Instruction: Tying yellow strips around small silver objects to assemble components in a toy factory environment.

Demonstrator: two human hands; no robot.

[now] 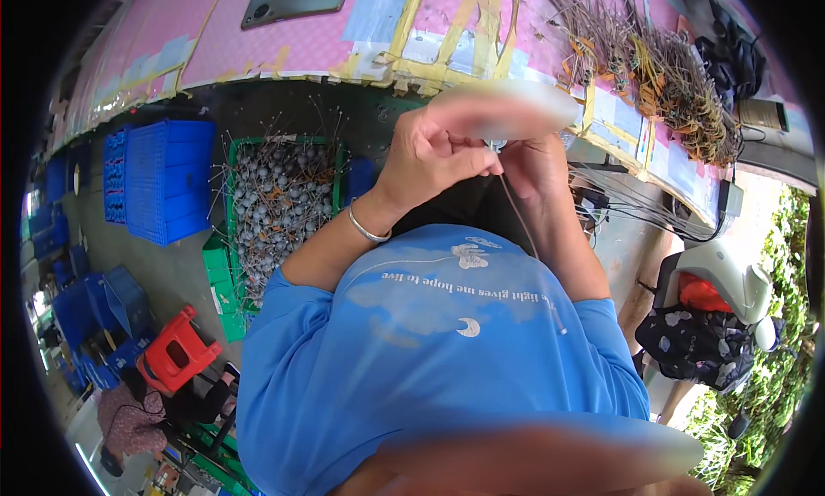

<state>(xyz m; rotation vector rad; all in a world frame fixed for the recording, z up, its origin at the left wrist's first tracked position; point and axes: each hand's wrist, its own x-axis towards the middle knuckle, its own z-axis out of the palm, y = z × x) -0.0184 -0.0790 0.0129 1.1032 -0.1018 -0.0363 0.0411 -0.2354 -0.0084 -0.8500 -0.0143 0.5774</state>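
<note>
Both hands meet in front of my chest, close to the table edge. My left hand [434,157], with a silver bangle at the wrist, pinches at a small metal fitting between thumb and fingers. From the fitting, a thin grey-brown cable [521,211] hangs down in front of my blue shirt to a pale tip. My right hand [534,165] is closed around the same spot, fingers against the fitting and the cable's upper end. A blurred patch hides the upper part of both hands, so the fitting's exact shape cannot be made out.
A taped pink table [215,45] carries a dark phone [294,2] and a heap of thin wired parts [653,75]. At left stand a green crate [230,187] of round grey pieces, blue crates [172,182] and a red stool [179,352]. A person [129,420] sits lower left.
</note>
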